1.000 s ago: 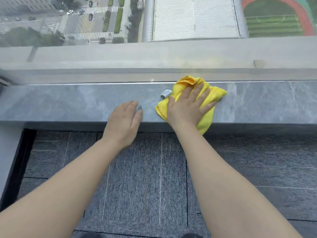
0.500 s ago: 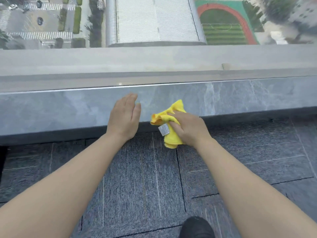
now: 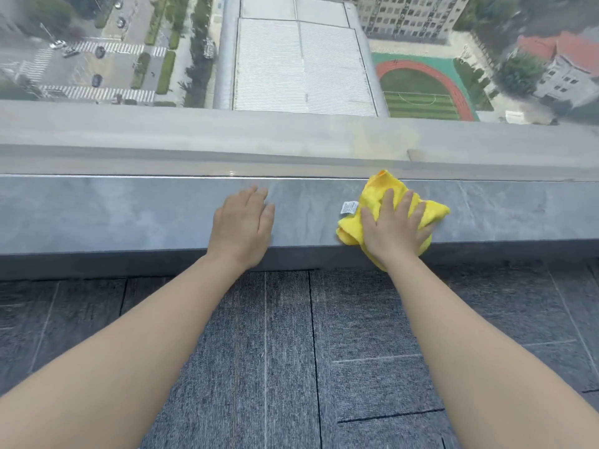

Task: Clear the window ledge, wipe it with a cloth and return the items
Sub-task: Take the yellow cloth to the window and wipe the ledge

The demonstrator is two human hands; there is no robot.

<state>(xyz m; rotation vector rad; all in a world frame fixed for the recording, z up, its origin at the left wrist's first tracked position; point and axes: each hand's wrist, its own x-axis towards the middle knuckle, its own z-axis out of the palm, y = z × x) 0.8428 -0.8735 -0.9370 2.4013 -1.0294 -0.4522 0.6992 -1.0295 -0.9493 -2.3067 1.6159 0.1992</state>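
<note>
Wiping stage, by the look of it. The ledge (image 3: pixel 129 215) is bare in view, no items on it, so the clearing step looks done; the wipe is under way and putting things back is left. The items themselves are out of frame, can't tell where they sit.

The right hand (image 3: pixel 393 231) is flat, fingers spread, palm pressing the cloth (image 3: pixel 434 210) onto the ledge at about 3 o'clock from frame centre. Not clamped around it, just pushing down on top. The left hand (image 3: pixel 241 222) rests open and flat on the ledge near 12 o'clock of centre, fingers together, holding nothing, well apart from the cloth; likely bracing.

The cloth is bright yellow, fluffy, bunched rather than folded, with a small white tag (image 3: pixel 348 208) poking out on its 9 o'clock side. One corner hangs over the front edge of the ledge at 6 o'clock, another peaks toward the glass (image 3: pixel 291 59) at 12 o'clock.

The ledge is grey marbled stone, glossy, no visible dirt or streaks. The stretch out toward 9 o'clock can't be judged as wiped or not. Grey carpet (image 3: pixel 285 351) lies below.
</note>
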